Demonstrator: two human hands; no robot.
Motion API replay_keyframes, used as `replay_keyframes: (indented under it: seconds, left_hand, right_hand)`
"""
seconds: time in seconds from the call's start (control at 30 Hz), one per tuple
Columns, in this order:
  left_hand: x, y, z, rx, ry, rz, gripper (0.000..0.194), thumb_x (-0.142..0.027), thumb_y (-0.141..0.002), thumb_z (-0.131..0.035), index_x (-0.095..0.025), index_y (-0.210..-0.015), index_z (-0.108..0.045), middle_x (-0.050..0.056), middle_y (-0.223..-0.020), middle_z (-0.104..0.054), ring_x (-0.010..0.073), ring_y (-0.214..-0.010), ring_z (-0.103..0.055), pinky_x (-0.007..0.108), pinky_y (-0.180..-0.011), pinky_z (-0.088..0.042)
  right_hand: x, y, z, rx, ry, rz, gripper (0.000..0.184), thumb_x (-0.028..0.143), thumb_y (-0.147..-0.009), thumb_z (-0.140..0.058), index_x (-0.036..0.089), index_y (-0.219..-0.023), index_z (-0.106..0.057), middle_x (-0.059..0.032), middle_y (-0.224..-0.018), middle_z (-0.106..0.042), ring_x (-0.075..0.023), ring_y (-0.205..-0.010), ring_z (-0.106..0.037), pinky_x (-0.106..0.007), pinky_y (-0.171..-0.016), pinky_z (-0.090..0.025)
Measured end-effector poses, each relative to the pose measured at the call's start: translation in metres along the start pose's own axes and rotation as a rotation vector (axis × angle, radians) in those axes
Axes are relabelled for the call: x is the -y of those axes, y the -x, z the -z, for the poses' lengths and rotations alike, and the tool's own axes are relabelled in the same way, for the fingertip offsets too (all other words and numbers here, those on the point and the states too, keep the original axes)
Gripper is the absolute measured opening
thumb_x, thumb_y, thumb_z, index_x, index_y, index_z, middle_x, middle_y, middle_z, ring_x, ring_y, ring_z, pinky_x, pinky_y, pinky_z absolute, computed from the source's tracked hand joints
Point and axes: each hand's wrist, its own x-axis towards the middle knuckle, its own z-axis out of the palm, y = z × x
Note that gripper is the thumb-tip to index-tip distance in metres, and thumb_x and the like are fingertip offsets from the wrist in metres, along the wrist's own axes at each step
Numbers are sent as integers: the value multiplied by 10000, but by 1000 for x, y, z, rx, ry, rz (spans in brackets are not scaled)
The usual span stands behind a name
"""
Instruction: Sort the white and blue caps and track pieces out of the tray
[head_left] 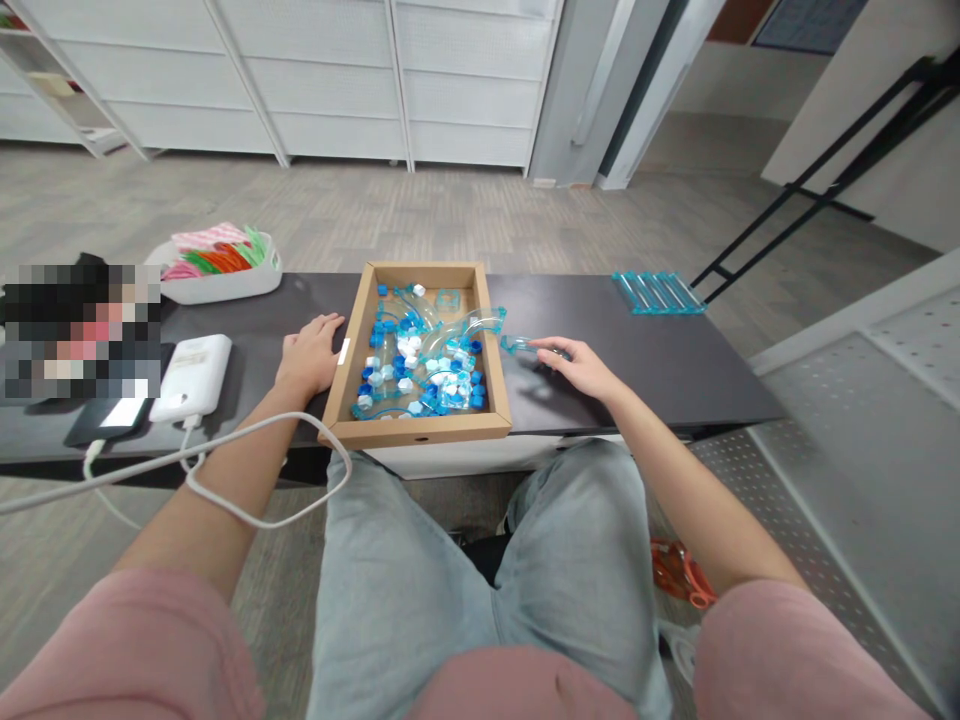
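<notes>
On the dark tabletop, a cardboard tray [498,410] holds many blue and white small blocks [407,347] and several curved clear-blue plastic track pieces [480,320]. My left hand [311,357] lies against the tray's left wall, its fingers stretched out and nothing in them. To the right of the tray, my right hand [574,366] has its fingers closed on a clear-blue plastic piece [517,345], whose left end sticks out toward the tray. The rest of that piece is partly hidden by the fingers.
A blue ribbed plastic rack [660,293] lies at the table's far right. On the left are a white basket [225,288] of colourful items, a white power bank [191,375] and a dark phone-like device [112,415]. A white cable [247,430] loops over my left forearm.
</notes>
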Motion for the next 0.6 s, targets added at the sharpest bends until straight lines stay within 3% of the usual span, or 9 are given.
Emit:
replay_keyframes:
  seconds: [0.13,0.2,0.3,0.4,0.6]
  left_hand:
    - [-2,1,4,61,-50,37,764,-440,-1177,-545,-218,-1908,-564,139,-2003,-511,335,-1858,-463,552,-1478,-413]
    - [-6,1,7,92,-73,50,776,-460,-1188,-506,-206,-1921,-535,135,-2028,-469,311,-1884,-424,523,-1498,-390]
    - [-10,3,10,103,-68,37,794,-416,-1168,-470,-115,-1900,-524,214,-2022,-451,365,-1893,-409,617,-1506,-377]
    - [-10,1,9,93,-52,25,819,-390,-1123,-482,-94,-1886,-521,259,-2006,-457,419,-1878,-426,710,-1483,-388]
    - [-5,-3,5,96,-46,29,845,-434,-1108,-438,-96,-1879,-517,286,-1994,-463,451,-1867,-429,761,-1465,-390]
  right_hand:
    - [-2,7,0,-39,85,77,530,823,-1002,-801,444,-1325,-983,-115,-1217,-922,-460,-1176,-849,-669,-1165,-664]
    - [-5,12,1,-81,141,110,573,836,-1017,-775,441,-1381,-975,-134,-1248,-891,-461,-1189,-829,-672,-1181,-658]
    - [-13,20,6,-139,244,90,693,853,-1068,-686,410,-1544,-925,-163,-1273,-856,-460,-1203,-806,-663,-1197,-652]
    - [-22,27,18,-192,392,7,723,758,-1122,-613,379,-1695,-838,-183,-1409,-832,-464,-1307,-795,-651,-1257,-624]
    - [-35,35,37,-149,679,-106,758,592,-1172,-531,446,-1913,-593,-169,-1605,-773,-503,-1536,-693,-707,-1345,-536]
